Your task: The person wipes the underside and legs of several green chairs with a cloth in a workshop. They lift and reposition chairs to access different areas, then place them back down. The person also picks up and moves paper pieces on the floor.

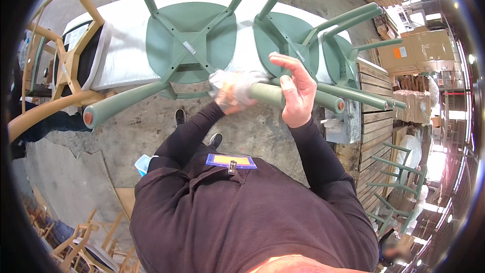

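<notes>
A green chair (192,42) stands upside down on a white-covered bench in front of me, its legs pointing up. My left hand (233,94) is closed round a greyish-white cloth (243,84), pressed against a thick green chair leg (268,93); motion smears its fingers. At the near end of that leg is my right hand (299,91), its fingers stretched out and thumb apart. It hides the leg's tip, and I cannot tell whether the palm touches it. A second upturned green chair (285,40) lies just beyond both hands.
The white-covered bench (124,53) runs across in front of me. A wooden chair with a dark seat (70,65) is upturned at its left, beside another person's leg (60,121). Slatted pallets (374,126), cartons (414,50) and green chair frames (399,172) stand at the right.
</notes>
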### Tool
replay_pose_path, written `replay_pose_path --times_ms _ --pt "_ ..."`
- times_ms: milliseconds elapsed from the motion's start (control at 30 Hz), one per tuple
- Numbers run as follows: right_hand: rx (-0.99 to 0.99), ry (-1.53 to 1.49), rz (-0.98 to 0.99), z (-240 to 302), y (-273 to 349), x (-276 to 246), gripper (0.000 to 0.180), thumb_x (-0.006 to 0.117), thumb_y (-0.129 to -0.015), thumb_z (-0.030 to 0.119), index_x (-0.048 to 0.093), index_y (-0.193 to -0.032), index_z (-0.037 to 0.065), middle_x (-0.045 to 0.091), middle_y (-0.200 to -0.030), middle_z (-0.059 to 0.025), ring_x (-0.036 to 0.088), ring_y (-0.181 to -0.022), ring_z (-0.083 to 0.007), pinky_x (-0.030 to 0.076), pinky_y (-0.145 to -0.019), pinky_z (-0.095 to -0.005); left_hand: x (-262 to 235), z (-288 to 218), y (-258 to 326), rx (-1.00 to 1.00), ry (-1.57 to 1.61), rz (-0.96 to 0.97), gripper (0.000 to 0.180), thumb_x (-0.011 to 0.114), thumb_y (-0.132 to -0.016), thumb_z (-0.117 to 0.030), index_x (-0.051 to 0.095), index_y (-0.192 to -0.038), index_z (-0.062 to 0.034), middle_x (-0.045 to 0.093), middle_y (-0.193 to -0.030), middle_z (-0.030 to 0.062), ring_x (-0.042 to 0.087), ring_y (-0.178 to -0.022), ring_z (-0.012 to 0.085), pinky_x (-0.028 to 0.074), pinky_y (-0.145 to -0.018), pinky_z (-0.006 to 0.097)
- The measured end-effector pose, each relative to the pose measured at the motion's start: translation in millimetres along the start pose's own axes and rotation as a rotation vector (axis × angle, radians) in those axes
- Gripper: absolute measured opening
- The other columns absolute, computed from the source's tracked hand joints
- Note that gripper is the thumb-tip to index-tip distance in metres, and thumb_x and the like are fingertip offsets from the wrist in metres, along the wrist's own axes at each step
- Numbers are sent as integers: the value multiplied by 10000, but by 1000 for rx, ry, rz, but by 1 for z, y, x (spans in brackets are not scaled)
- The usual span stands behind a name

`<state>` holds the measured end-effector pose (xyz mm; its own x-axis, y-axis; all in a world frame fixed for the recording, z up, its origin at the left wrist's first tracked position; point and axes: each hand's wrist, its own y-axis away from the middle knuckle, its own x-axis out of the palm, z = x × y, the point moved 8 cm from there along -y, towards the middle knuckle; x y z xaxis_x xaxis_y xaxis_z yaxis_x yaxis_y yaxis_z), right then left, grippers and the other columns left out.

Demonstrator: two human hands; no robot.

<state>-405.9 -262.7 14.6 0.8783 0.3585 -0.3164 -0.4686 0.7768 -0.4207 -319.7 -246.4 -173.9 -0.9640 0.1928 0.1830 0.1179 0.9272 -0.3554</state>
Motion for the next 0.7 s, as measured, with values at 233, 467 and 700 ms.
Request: replay_pose_path --times_ms 233,467,700 --pt "-46 299 39 9 5 -1 460 501 -796 151 649 -1203 -1 553 -1337 -202 502 -1288 -331 361 -1093 -415 43 -58 -12 209 -665 -31 799 827 -712 -311 477 -1393 -84 560 -1348 129 572 -1216 250 469 -996 398" --pt "-39 221 37 12 5 6 356 545 -809 69 671 -1141 47 575 -1272 -200 515 -1224 -376 394 -1054 -445 -84 65 35 -267 -533 -166 631 743 -802 -213 516 -1374 -74 608 -1312 131 571 -1227 248 470 -994 346" --pt "115 224 137 4 -4 13 449 673 -888 320 614 -1249 59 586 -1255 -200 537 -1213 -369 414 -1041 -430 -147 -12 31 -51 353 -501 269 446 -1013 -186 593 -1186 -42 655 -1201 86 592 -1170 220 478 -992 390"
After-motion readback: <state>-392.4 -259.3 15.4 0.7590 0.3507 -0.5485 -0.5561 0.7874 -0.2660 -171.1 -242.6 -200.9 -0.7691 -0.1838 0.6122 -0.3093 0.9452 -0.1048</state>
